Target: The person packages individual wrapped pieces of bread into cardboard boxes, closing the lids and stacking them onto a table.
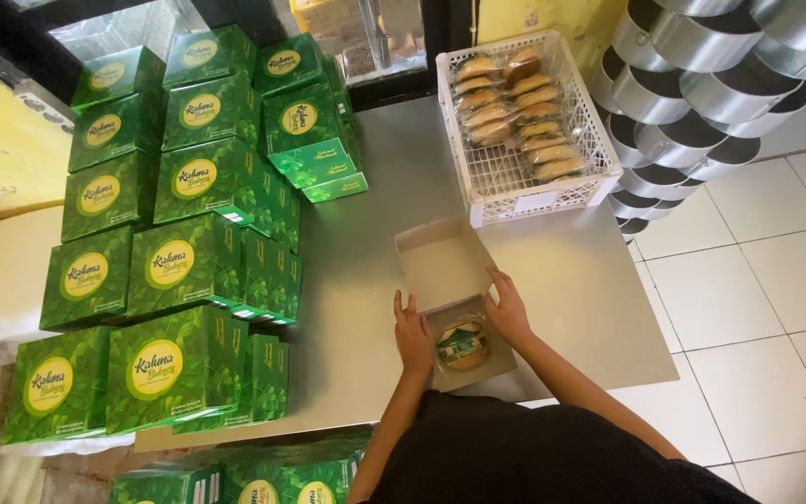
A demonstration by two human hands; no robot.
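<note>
Wrapped cake: a round golden-brown cake (463,345) in clear film with a green and yellow label on top, lying in the bottom of the open box, at the near edge of the table
Open box: plain pale cardboard box (440,266), its lid flap tipped back away from me, bare inside apart from that one cake
My left hand: left hand (412,333) laid on the box's left wall, fingers together and flat, gripping nothing
My right hand: right hand (507,308) on the box's right side, fingers loosely spread, touching the rim just beside the cake
Table: grey table (366,280), matte
Crate: white plastic crate (552,191) further back, holding two rows of similar wrapped cakes
Green boxes: closed green boxes (170,215) with yellow round labels, stacked to my left
</note>
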